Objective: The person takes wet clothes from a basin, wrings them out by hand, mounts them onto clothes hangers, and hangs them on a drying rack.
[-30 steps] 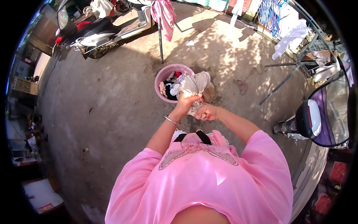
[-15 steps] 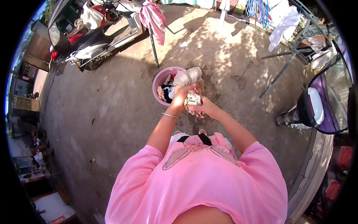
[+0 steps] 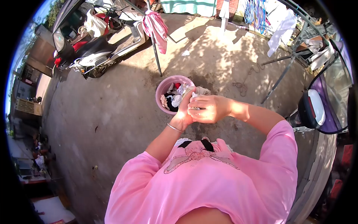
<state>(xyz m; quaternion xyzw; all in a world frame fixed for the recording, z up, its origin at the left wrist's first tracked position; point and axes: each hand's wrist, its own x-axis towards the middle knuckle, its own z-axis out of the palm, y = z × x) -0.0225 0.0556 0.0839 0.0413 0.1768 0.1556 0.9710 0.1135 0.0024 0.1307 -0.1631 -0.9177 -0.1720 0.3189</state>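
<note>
A bunched beige cloth garment (image 3: 203,90) is gripped between my two hands in the middle of the head view; most of it is hidden behind them. My left hand (image 3: 184,110) is closed around it from the left, with a bangle on the wrist. My right hand (image 3: 210,108) lies over the cloth from the right, fingers curled on it. Just beyond my left hand stands a pink bucket (image 3: 160,91) on the ground. Inside it are wet-looking clothes (image 3: 173,99) in white, black, peach and red.
A scooter (image 3: 100,52) is parked at the upper left. Beside it a pink cloth (image 3: 156,30) hangs on a metal pole (image 3: 156,56). Blue hangers (image 3: 255,13) and a white cloth (image 3: 281,31) hang at the upper right. Another vehicle's seat (image 3: 313,106) juts in at the right.
My right hand has turned over and come up onto the cloth, with its elbow raised outward. The cloth bundle has drawn in and shows less; more of the bucket's contents is visible.
</note>
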